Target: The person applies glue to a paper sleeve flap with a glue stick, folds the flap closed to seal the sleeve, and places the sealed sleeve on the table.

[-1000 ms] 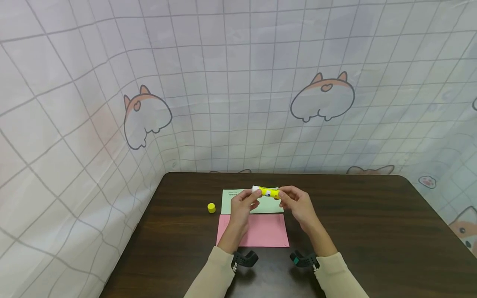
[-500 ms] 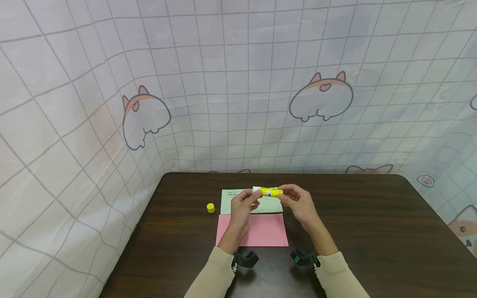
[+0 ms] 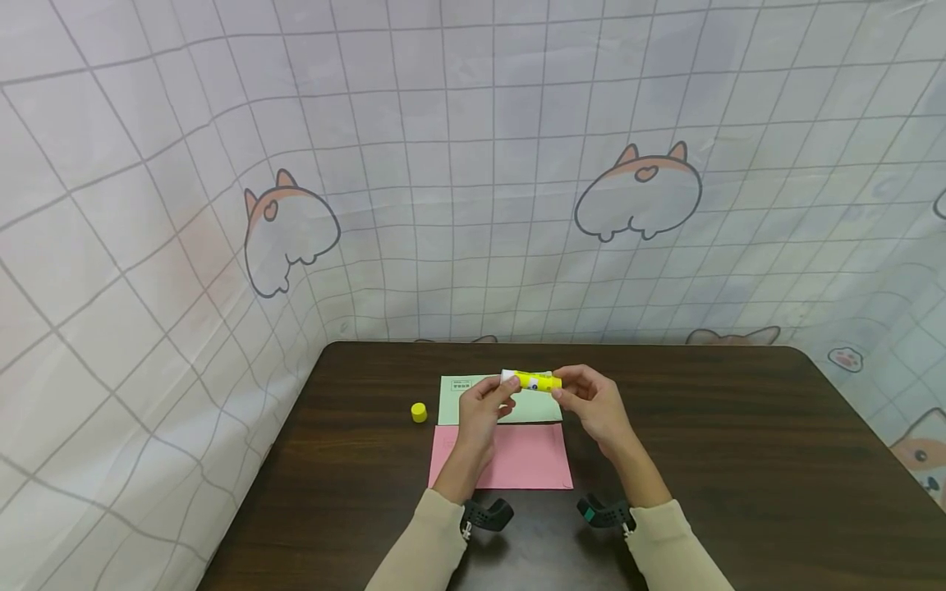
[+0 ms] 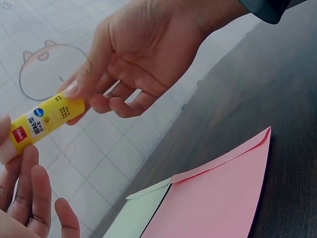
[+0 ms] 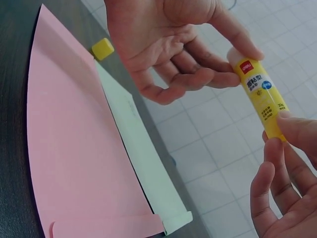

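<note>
The glue stick (image 3: pixel 530 380) lies level in the air above the pale green paper (image 3: pixel 473 400), its long axis running left to right, its white uncapped end toward the left hand (image 3: pixel 484 406). Its tube is yellow with a printed label and a red logo near the white end. The left hand pinches that end between thumb and fingertips; the right hand (image 3: pixel 591 402) pinches the base. A pink paper (image 3: pixel 517 460) lies nearer on the dark table (image 3: pixel 739 451), and a yellow cap (image 3: pixel 419 412) stands off to the left.
</note>
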The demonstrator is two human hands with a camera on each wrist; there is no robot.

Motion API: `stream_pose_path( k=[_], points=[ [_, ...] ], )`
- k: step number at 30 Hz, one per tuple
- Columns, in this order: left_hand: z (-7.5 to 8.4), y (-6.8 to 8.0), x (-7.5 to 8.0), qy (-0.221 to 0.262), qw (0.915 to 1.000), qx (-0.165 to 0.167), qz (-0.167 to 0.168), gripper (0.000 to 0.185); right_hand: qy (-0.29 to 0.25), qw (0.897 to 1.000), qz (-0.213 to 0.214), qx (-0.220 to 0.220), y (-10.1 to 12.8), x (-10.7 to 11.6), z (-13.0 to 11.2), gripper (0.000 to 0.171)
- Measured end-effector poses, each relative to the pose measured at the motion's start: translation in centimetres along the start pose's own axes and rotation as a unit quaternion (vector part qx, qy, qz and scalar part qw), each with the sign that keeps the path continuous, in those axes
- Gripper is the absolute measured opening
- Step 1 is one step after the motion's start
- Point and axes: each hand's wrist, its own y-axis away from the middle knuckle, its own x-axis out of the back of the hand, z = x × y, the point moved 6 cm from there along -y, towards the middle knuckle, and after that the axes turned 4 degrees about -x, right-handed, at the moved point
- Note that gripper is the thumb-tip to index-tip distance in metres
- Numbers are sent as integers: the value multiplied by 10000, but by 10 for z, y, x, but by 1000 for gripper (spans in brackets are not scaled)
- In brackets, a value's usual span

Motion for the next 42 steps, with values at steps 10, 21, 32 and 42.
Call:
stream_pose_path(
  k=[10, 21, 32, 42],
  points=[
    [1, 2, 1, -85, 9999, 84, 67, 35, 266, 9994, 194, 68, 0, 2, 1, 28],
    [0, 5, 5, -321, 9989, 220, 273, 40, 369, 9988, 161, 272, 0, 0, 2, 26],
    [6, 6, 3, -522, 9986, -89, 97, 38, 350, 9989, 258, 176, 1, 1, 0, 28],
    [8, 2, 3, -993, 9921, -4, -767, 39, 157, 9990, 427, 42, -1, 5, 2, 31]
  ],
)
